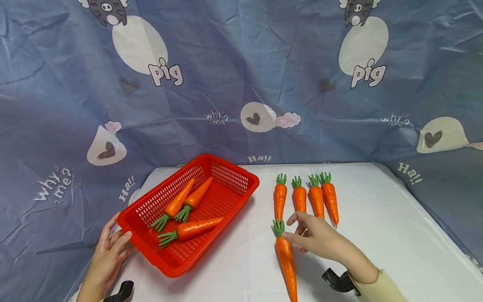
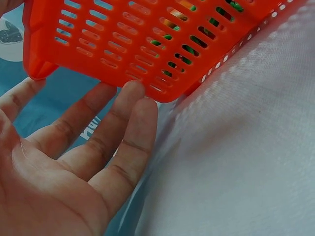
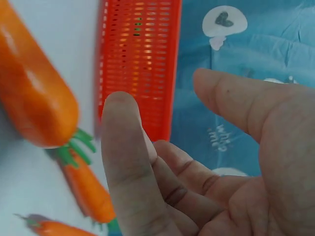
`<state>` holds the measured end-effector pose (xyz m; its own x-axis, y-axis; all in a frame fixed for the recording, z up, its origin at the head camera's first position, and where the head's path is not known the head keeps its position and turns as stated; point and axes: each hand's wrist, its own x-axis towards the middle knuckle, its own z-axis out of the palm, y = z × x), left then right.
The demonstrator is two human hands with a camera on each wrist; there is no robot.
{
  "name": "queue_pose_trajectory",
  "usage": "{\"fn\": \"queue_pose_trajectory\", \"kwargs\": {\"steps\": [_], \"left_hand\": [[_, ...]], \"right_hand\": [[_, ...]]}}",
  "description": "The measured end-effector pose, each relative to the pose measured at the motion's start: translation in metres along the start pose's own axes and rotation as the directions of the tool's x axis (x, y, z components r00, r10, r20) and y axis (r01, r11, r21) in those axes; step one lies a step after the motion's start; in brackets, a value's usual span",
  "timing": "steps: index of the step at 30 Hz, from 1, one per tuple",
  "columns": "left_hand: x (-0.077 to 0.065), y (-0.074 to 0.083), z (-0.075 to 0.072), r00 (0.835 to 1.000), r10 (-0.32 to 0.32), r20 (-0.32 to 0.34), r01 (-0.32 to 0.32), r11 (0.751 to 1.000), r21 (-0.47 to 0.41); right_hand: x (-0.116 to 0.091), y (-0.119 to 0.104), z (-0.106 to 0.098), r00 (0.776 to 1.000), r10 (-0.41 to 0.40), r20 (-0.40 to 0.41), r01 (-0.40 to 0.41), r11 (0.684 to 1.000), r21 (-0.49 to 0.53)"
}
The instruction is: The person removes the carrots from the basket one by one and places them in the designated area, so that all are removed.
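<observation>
On the white-covered counter [image 1: 381, 214], three carrots [image 1: 200, 228] lay inside the red basket [image 1: 148, 247], whose left corner the left hand [image 1: 107, 253] gripped between thumb and fingers. Over the right side, the right hand [image 1: 320, 237] held nothing, its fingers loosely bent close to the nearest carrot [image 1: 286, 262]; whether it touched was unclear. Four more carrots [image 1: 316, 197] lay beyond in a row. A careless brush could have rolled a smooth carrot into its neighbours, and a one-sided pull might have tipped the basket.

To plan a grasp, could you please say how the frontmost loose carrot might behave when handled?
The carrot may roll in a curve, being rounded and tapered; its glossy surface could be slippery; its straight body looks stiff.
</observation>
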<state>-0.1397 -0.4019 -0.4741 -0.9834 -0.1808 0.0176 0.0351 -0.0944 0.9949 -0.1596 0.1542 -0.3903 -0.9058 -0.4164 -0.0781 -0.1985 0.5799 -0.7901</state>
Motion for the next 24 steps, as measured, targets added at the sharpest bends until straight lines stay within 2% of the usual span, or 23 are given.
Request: {"fn": "queue_pose_trajectory", "kwargs": {"steps": [4, 8, 14, 20, 24], "left_hand": [[0.000, 0.001, 0.000, 1.000, -0.017, -0.007, 0.017, 1.000, 0.004], [0.001, 0.001, 0.001, 1.000, -0.017, -0.003, 0.017, 1.000, 0.000], [0.001, 0.000, 0.001, 1.000, -0.023, 0.007, 0.023, 1.000, 0.001], [0.001, -0.001, 0.002, 1.000, -0.017, 0.017, 0.017, 1.000, 0.003], [0.001, -0.002, 0.002, 0.999, 0.014, 0.036, -0.013, 1.000, -0.017]], "right_hand": [[0.010, -0.013, -0.005, 1.000, -0.013, 0.012, 0.013, 0.999, -0.043], [0.018, -0.022, -0.009, 0.997, -0.072, 0.027, 0.074, 0.993, -0.092], [0.031, -0.032, -0.011, 0.992, -0.120, 0.050, 0.124, 0.987, -0.098], [0.045, -0.043, -0.013, 0.987, -0.157, 0.041, 0.162, 0.971, -0.177], [0.054, -0.050, -0.012, 0.987, -0.150, 0.059, 0.158, 0.970, -0.186]]}}
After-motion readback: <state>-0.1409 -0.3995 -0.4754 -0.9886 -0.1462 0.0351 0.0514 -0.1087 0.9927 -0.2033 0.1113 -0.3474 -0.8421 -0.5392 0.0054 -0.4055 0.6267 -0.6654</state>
